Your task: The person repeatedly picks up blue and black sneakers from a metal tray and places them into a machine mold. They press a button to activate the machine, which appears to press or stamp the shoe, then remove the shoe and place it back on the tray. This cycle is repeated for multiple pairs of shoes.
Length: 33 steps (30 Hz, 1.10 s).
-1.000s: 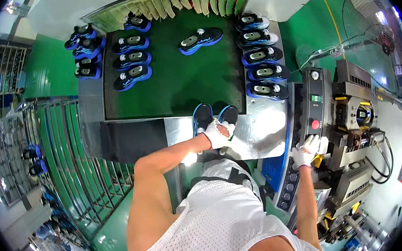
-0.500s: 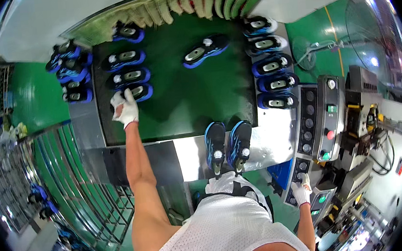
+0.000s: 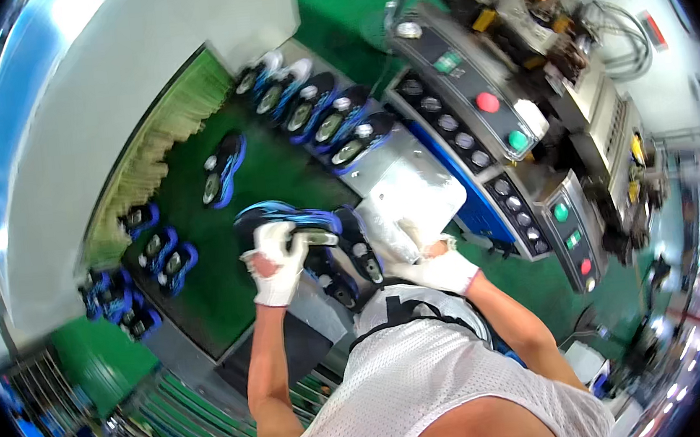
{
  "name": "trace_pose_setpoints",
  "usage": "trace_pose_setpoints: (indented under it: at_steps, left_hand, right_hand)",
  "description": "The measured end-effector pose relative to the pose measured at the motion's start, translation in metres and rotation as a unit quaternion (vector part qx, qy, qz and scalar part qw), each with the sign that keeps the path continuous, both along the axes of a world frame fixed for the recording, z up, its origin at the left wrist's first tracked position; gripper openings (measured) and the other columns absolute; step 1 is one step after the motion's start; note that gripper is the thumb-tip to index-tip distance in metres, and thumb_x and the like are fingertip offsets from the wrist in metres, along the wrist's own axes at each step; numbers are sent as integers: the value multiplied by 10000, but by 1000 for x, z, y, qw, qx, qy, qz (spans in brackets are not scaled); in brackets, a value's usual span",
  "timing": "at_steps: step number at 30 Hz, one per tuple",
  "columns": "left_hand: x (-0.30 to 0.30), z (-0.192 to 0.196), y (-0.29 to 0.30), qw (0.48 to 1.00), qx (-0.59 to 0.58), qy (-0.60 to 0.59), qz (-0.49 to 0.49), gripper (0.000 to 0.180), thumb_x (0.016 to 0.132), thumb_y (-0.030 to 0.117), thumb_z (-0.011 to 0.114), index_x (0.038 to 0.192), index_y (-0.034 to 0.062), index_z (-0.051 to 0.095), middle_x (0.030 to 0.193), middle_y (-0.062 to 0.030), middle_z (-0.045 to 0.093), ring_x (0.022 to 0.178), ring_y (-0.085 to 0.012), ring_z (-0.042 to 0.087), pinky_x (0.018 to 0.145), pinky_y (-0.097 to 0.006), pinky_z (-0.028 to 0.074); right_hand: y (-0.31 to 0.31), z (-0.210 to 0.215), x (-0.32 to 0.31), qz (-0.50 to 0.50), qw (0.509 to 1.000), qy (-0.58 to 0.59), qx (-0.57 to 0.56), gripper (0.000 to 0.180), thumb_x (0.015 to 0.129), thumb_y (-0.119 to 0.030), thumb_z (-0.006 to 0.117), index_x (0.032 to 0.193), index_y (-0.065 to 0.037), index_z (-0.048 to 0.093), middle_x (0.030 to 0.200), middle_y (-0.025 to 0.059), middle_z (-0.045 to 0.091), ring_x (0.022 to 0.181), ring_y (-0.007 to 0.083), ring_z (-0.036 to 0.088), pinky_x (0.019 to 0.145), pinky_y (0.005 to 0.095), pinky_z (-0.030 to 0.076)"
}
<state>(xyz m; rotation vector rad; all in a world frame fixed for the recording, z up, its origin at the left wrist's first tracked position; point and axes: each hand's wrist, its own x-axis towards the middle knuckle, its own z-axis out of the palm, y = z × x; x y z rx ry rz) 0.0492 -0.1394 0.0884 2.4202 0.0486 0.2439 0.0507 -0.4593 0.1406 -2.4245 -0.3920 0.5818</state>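
Observation:
A black and blue athletic shoe (image 3: 278,212) is gripped in my gloved left hand (image 3: 274,264), held over the near edge of the green conveyor belt (image 3: 276,154). Close beside it, two more shoes (image 3: 359,247) stand at the front metal ledge, the lower one (image 3: 332,281) partly hidden by my hand. My gloved right hand (image 3: 437,267) is low over the bright metal plate (image 3: 414,179), its fingers apart and somewhat blurred, with no shoe in them. One single shoe (image 3: 225,170) lies out on the belt.
Several shoes (image 3: 310,108) line the far-right metal ledge. More shoes (image 3: 170,257) stand along the belt's left side, others (image 3: 122,304) outside it. A bristle curtain (image 3: 141,150) hangs at the far opening. Control panels (image 3: 474,105) with buttons and gauges rise on the right.
My left hand has lifted a shoe from the belt's left row and carried it to the front ledge. My right hand has left the control panel for the metal plate. The view has turned right.

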Motion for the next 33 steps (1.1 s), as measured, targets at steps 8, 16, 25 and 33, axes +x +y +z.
trace_pose_setpoints:
  at_steps: [8,16,25,33]
  left_hand:
    - [76,129,-295,852,-44,-134,-505,279,828,81,767,1091,33,687,1070,-142,696,993,-334,682,851,-407,558]
    - [70,199,-505,790,-183,-111,-574,602,865,30,738,1415,10,494,1202,-146,615,1013,-207,670,915,-334,567]
    - [95,131,-785,861,-128,99,-482,686,971,355,669,1463,-48,413,1406,-256,538,1262,-323,594,1065,-406,467]
    - [159,8,-938,931,19,36,-363,706,814,460,699,1255,-54,500,1205,-311,651,1171,-441,630,1039,-453,474]
  right_hand:
    - [-130,32,-10,-248,925,-264,117,587,735,-100,689,1296,-10,538,1272,246,589,1161,429,584,982,454,493]
    - [-288,87,-135,-555,581,-50,593,617,841,-100,789,1393,-11,528,1188,59,679,1040,161,647,925,327,536]
    - [-388,44,-227,-668,397,-205,595,206,848,-164,717,926,24,684,853,21,676,725,107,638,668,311,540]
    - [-395,52,-258,-690,316,-233,608,662,789,-174,813,1366,1,539,1200,78,658,1016,195,660,905,367,555]
